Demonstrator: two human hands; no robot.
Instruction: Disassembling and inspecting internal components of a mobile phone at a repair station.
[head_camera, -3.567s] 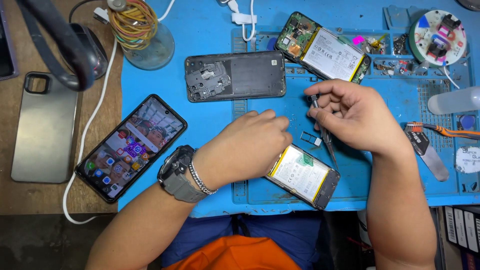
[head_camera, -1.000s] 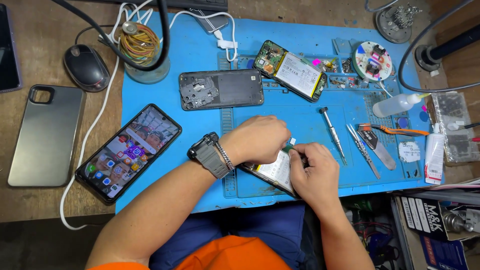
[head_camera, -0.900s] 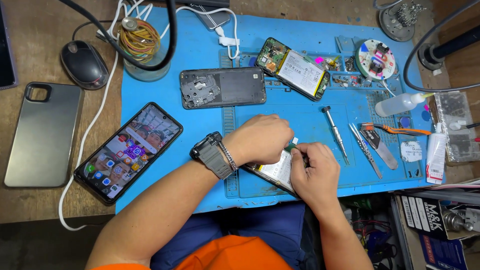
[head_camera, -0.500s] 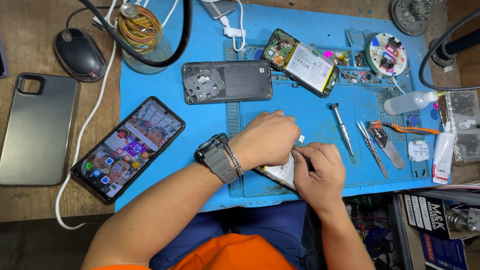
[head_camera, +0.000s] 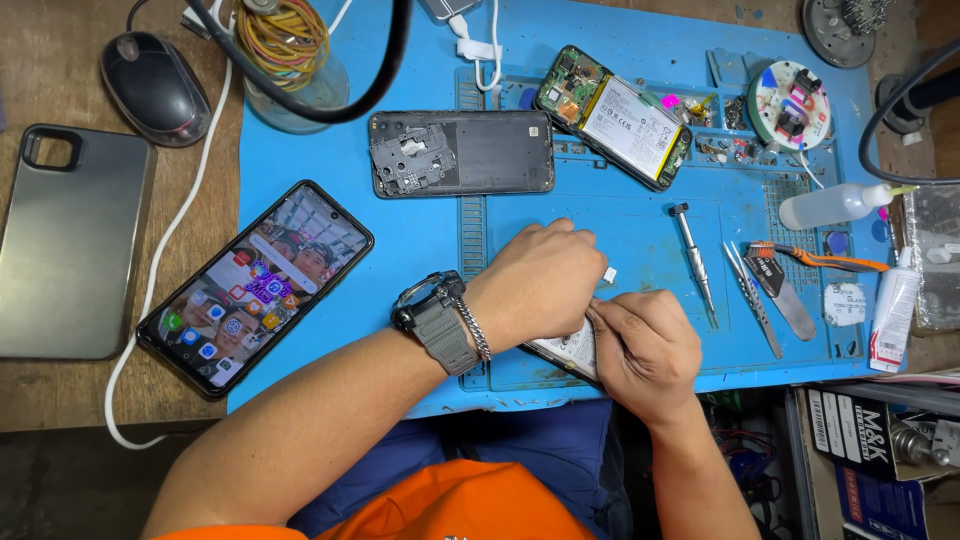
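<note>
Screwdriver laid down on blue mat since earlier; both hands now on opened phone at mat's near edge. Left hand curled, pinning phone. Right hand closed, pinching at phone edge; keep phone flat, pull gently.

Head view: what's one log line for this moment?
left hand pressing white-backed opened phone | right hand gripping its edge | silver screwdriver lying on blue mat

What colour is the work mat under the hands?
Bright blue; the mat shows clearly in the head view.
</note>
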